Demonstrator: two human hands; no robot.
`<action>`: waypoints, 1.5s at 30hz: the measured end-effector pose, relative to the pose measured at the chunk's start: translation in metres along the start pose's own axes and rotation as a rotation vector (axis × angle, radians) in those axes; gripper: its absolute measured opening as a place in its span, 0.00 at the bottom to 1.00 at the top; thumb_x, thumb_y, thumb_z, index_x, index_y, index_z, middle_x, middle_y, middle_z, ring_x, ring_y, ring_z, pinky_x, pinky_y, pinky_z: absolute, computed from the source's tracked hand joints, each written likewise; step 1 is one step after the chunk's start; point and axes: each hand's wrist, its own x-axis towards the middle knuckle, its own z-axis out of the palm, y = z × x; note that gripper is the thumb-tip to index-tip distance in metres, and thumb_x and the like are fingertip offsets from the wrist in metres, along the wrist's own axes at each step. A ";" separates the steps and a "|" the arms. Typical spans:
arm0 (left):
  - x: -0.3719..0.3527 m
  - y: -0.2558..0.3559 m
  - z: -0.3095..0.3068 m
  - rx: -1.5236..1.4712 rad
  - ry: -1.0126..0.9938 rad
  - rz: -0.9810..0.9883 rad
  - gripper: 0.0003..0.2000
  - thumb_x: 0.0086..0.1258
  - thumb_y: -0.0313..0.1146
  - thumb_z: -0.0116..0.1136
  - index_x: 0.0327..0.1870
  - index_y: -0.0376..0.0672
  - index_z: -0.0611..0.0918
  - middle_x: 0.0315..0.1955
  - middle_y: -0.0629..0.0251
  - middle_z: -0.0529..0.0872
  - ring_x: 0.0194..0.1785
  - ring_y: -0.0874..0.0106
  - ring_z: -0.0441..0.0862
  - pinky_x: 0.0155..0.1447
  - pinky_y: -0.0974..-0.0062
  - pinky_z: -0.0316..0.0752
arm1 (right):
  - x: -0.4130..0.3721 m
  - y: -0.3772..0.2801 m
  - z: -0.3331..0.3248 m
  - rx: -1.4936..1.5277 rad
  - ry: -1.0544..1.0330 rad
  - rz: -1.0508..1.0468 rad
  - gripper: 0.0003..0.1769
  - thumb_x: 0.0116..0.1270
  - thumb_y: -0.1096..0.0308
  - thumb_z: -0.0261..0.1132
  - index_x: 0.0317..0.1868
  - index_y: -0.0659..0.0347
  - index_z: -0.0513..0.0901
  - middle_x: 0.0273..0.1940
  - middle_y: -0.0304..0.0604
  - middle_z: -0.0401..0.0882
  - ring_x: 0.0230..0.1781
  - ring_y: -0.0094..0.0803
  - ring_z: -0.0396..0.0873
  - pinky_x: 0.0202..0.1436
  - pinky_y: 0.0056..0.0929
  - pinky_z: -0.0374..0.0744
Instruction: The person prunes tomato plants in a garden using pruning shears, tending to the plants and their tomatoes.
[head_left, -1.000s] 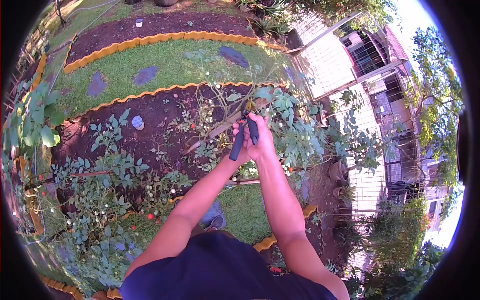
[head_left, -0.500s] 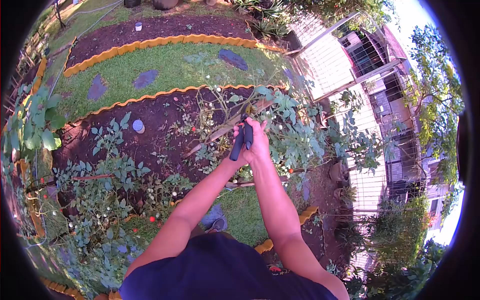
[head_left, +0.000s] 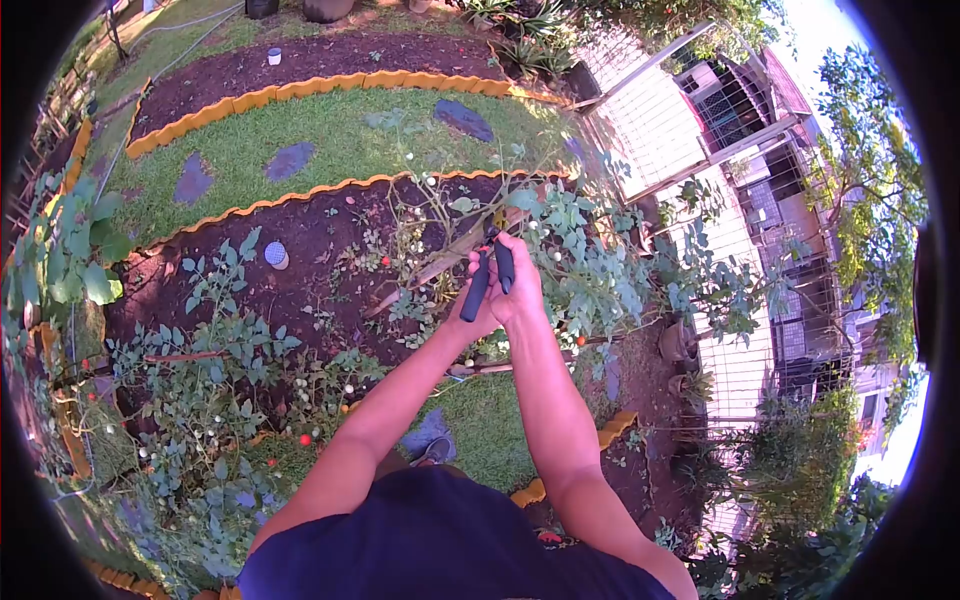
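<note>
Both my hands grip a pair of pruning shears with black handles and a bit of red near the pivot. My left hand is wrapped round the left handle, my right hand round the right one. The handles stand slightly apart. Pointing away from me, the shears' head reaches in among the stems of a tomato plant, where leaves partly hide the blades. A wooden stake slants through the plant just left of my hands. Small red and pale tomatoes hang around it.
More tomato plants grow at left, with a red tomato low down. A patterned cup sits on the dark soil. Wavy orange edging borders the bed. Beyond lie grass and stepping stones; a wire fence stands at right.
The shears' handles have spread a little further apart, my right hand shifting slightly right. Both hands keep their hold on the handles.
</note>
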 end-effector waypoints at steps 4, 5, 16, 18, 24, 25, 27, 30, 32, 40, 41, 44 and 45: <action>0.009 0.026 -0.019 -0.288 0.323 0.298 0.36 0.68 0.56 0.63 0.72 0.46 0.68 0.65 0.56 0.73 0.70 0.60 0.68 0.77 0.58 0.55 | -0.007 0.001 0.004 0.024 0.008 -0.013 0.22 0.64 0.50 0.70 0.42 0.61 0.78 0.32 0.47 0.84 0.26 0.33 0.82 0.28 0.33 0.82; 0.010 0.035 -0.025 -0.361 0.405 0.371 0.38 0.67 0.58 0.65 0.72 0.47 0.68 0.65 0.55 0.73 0.71 0.58 0.66 0.80 0.55 0.51 | -0.003 0.004 0.001 0.013 0.012 -0.054 0.20 0.64 0.52 0.70 0.41 0.61 0.78 0.32 0.47 0.84 0.26 0.33 0.82 0.28 0.32 0.81; -0.058 0.054 -0.040 -0.202 0.026 -0.189 0.30 0.67 0.39 0.60 0.71 0.44 0.70 0.54 0.51 0.82 0.56 0.51 0.80 0.59 0.61 0.75 | -0.047 0.020 -0.021 -0.057 -0.110 0.116 0.23 0.67 0.46 0.65 0.45 0.60 0.78 0.37 0.49 0.86 0.33 0.36 0.84 0.39 0.41 0.83; -0.088 0.059 -0.055 -0.256 -0.043 -0.330 0.30 0.66 0.37 0.60 0.71 0.44 0.70 0.52 0.50 0.83 0.54 0.50 0.82 0.57 0.61 0.78 | -0.080 0.024 -0.031 -0.094 -0.181 0.173 0.22 0.69 0.48 0.63 0.48 0.60 0.77 0.39 0.50 0.86 0.33 0.37 0.84 0.39 0.41 0.84; -0.117 0.073 -0.085 0.141 0.217 -0.213 0.30 0.65 0.28 0.62 0.71 0.47 0.72 0.54 0.47 0.84 0.54 0.47 0.83 0.55 0.58 0.80 | -0.139 0.058 -0.083 -0.218 -0.417 0.274 0.23 0.71 0.51 0.61 0.56 0.58 0.72 0.43 0.47 0.85 0.37 0.34 0.85 0.42 0.34 0.84; -0.118 0.082 -0.094 0.142 0.238 -0.251 0.25 0.67 0.29 0.63 0.67 0.44 0.76 0.58 0.49 0.83 0.56 0.52 0.84 0.56 0.62 0.80 | -0.146 0.063 -0.092 -0.233 -0.416 0.276 0.23 0.71 0.51 0.61 0.56 0.58 0.72 0.44 0.47 0.85 0.37 0.34 0.85 0.42 0.34 0.84; -0.128 0.079 -0.105 0.034 0.282 -0.298 0.20 0.68 0.29 0.64 0.61 0.42 0.80 0.54 0.50 0.85 0.54 0.55 0.85 0.55 0.65 0.80 | -0.160 0.075 -0.111 -0.261 -0.413 0.297 0.23 0.71 0.51 0.61 0.56 0.58 0.72 0.44 0.47 0.85 0.37 0.33 0.85 0.43 0.33 0.84; -0.161 0.066 -0.118 0.033 0.397 -0.368 0.08 0.69 0.32 0.66 0.39 0.35 0.84 0.34 0.61 0.88 0.34 0.76 0.82 0.40 0.75 0.75 | -0.179 0.089 -0.139 -0.233 -0.351 0.345 0.23 0.72 0.55 0.62 0.58 0.62 0.71 0.43 0.48 0.85 0.34 0.31 0.85 0.37 0.29 0.84; -0.190 0.062 -0.130 0.016 0.401 -0.537 0.10 0.68 0.33 0.68 0.31 0.36 0.81 0.27 0.65 0.86 0.29 0.78 0.78 0.37 0.77 0.73 | -0.181 0.102 -0.166 -0.081 -0.252 0.362 0.23 0.71 0.51 0.61 0.56 0.58 0.71 0.44 0.50 0.85 0.37 0.34 0.85 0.41 0.35 0.83; -0.319 0.033 -0.129 0.177 0.433 -0.862 0.17 0.56 0.25 0.67 0.21 0.42 0.66 0.16 0.70 0.68 0.23 0.79 0.65 0.28 0.71 0.64 | -0.192 0.081 -0.191 -0.041 -0.204 0.259 0.22 0.70 0.51 0.61 0.55 0.56 0.73 0.45 0.53 0.85 0.39 0.40 0.85 0.49 0.45 0.85; -0.319 0.041 -0.125 0.152 0.434 -0.901 0.16 0.54 0.25 0.66 0.21 0.42 0.67 0.16 0.70 0.68 0.24 0.79 0.65 0.28 0.71 0.65 | -0.191 0.081 -0.189 -0.049 -0.219 0.261 0.22 0.70 0.51 0.61 0.55 0.56 0.72 0.45 0.53 0.85 0.39 0.40 0.85 0.49 0.45 0.84; -0.323 0.035 -0.114 0.067 0.434 -0.933 0.12 0.53 0.25 0.64 0.23 0.41 0.69 0.18 0.67 0.71 0.24 0.76 0.67 0.30 0.70 0.67 | -0.191 0.076 -0.179 -0.059 -0.267 0.291 0.23 0.71 0.50 0.61 0.57 0.57 0.72 0.47 0.54 0.84 0.41 0.41 0.85 0.50 0.46 0.84; -0.327 0.026 -0.108 0.037 0.429 -0.932 0.11 0.53 0.26 0.64 0.24 0.41 0.70 0.18 0.66 0.72 0.25 0.75 0.68 0.31 0.70 0.68 | -0.190 0.076 -0.180 -0.057 -0.283 0.311 0.24 0.71 0.49 0.61 0.57 0.57 0.72 0.48 0.54 0.84 0.43 0.41 0.85 0.51 0.46 0.84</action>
